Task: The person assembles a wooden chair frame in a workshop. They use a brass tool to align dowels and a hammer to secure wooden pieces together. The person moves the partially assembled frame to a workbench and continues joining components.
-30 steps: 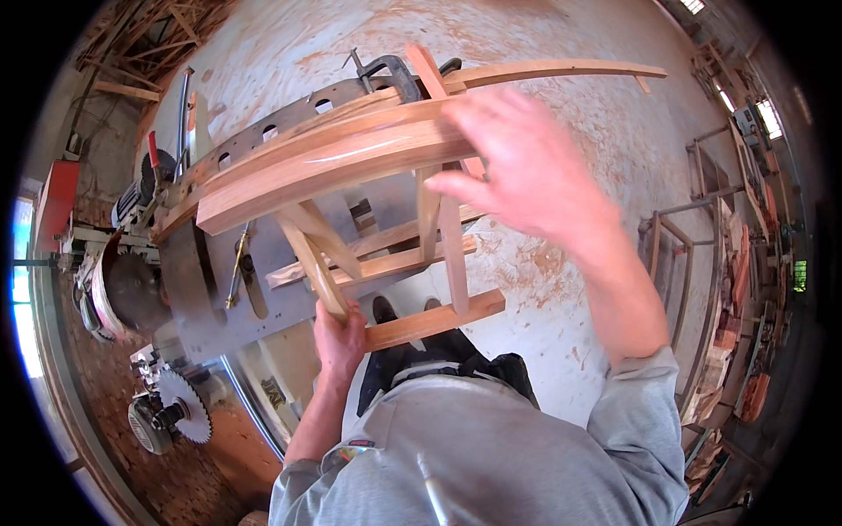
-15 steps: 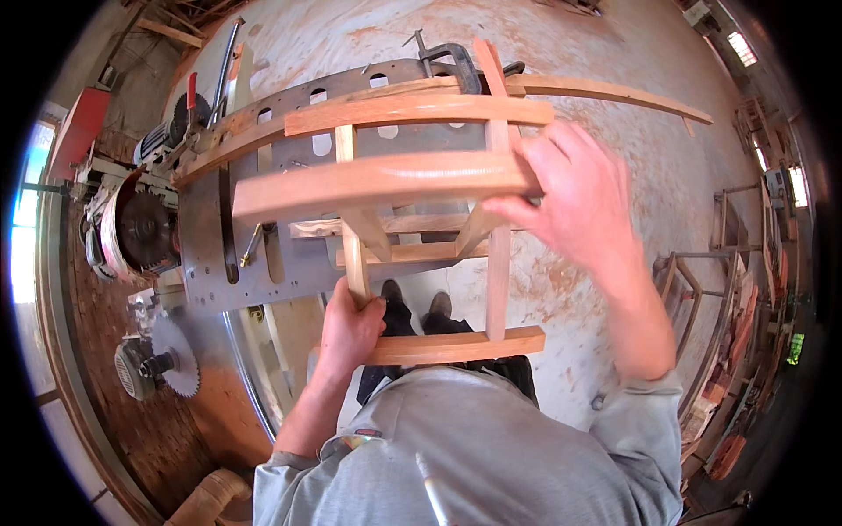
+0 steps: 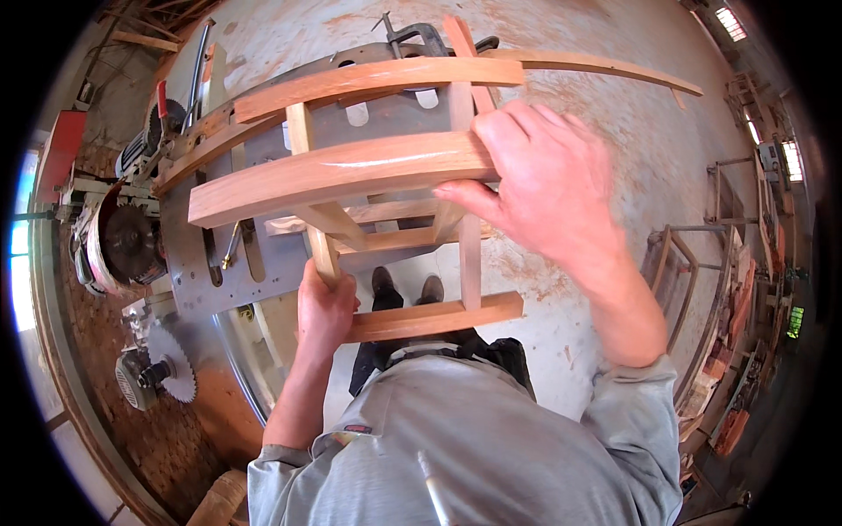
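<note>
A frame of pale wooden bars is held up in front of me with both hands. Its thick, slightly curved bar (image 3: 342, 175) runs across the middle, with my right hand (image 3: 553, 184) wrapped over its right end, thumb along the near side. My left hand (image 3: 327, 307) is closed around the lower part of a narrow crosspiece (image 3: 323, 252), close to the near curved rail (image 3: 430, 320). A far curved rail (image 3: 377, 79) spans the top of the frame. Short angled pieces beneath the thick bar are partly hidden by it.
Below the frame lies a slotted metal machine table (image 3: 197, 254), with a black C-clamp (image 3: 417, 37) at its far edge. A long wooden strip (image 3: 605, 68) reaches right. Circular saw blades (image 3: 171, 364) stand at left. Metal racks (image 3: 675, 263) and timber line the right.
Both hands have carried the wooden frame to the left and slightly away from me. Its right side is now tilted higher in the picture. My grip looks the same.
</note>
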A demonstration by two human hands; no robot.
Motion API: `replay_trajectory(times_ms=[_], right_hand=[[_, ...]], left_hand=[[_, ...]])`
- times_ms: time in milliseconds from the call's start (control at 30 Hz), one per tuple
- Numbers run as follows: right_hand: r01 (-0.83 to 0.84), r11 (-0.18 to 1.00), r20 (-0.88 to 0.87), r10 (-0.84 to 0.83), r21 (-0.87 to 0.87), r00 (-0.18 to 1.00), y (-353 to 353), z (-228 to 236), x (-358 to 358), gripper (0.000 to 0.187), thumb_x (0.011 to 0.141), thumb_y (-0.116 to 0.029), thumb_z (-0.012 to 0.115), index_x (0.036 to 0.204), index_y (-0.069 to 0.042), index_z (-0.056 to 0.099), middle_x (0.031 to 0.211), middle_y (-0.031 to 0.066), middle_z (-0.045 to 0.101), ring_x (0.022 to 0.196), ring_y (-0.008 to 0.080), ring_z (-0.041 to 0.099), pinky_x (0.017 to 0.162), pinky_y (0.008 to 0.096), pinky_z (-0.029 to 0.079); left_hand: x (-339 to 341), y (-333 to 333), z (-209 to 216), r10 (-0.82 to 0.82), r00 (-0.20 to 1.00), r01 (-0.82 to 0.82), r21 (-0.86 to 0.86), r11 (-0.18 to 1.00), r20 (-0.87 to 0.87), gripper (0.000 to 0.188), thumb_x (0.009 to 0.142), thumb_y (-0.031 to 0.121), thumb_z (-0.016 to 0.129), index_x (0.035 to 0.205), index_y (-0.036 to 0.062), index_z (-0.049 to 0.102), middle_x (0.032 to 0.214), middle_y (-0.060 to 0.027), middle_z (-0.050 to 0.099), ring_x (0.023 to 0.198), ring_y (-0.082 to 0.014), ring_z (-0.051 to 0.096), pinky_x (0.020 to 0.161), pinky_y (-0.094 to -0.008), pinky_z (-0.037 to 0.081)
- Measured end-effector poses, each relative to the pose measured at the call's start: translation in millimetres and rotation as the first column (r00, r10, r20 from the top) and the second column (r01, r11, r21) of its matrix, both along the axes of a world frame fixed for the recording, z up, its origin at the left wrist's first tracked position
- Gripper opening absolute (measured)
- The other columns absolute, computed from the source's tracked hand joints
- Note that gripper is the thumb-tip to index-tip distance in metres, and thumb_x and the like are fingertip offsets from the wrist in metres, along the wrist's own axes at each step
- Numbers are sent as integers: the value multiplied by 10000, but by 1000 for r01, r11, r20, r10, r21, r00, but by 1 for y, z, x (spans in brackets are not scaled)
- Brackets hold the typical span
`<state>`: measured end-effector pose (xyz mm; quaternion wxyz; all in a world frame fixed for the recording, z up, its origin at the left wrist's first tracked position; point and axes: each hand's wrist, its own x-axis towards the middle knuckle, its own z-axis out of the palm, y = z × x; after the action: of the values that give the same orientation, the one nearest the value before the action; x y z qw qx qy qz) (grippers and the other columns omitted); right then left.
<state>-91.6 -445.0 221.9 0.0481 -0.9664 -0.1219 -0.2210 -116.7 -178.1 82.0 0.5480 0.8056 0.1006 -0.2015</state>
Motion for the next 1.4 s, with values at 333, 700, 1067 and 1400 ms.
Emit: replay_trajectory(times_ms=[333,700,1067,1400], right_hand=[[-18,1000,30,18,1,999,-1,-2,-1,432,594,-400,814,771,-102,557,723,30,578,730,200,607,624,337,451],[17,999,18,-17,35,1000,5,0,-3,438,595,-400,818,793,-105,563,757,38,575,743,214,597,653,360,447],[-10,1000,44,9,19,999,1,-1,3,461,622,-424,806,794,-80,553,746,65,569,711,238,584,608,368,452],[-23,1000,47,23,-3,999,-2,-2,4,460,629,-428,804,800,-82,553,740,55,570,704,229,594,597,357,455]], left_hand=[[5,-5,11,31,999,-33,-75,997,-28,246,854,88,541,1087,17,509,701,-38,555,556,-107,546,509,-281,471],[21,-5,31,29,998,-29,2,1000,58,188,825,66,528,1005,16,513,722,-60,573,580,-130,573,523,-301,469],[28,-14,40,6,1000,-6,24,1000,20,233,852,107,543,1056,0,507,775,-90,589,594,-150,569,548,-317,483],[37,-10,48,-49,992,51,7,999,-120,270,860,119,556,1099,3,507,757,-75,588,562,-141,558,500,-300,480]])
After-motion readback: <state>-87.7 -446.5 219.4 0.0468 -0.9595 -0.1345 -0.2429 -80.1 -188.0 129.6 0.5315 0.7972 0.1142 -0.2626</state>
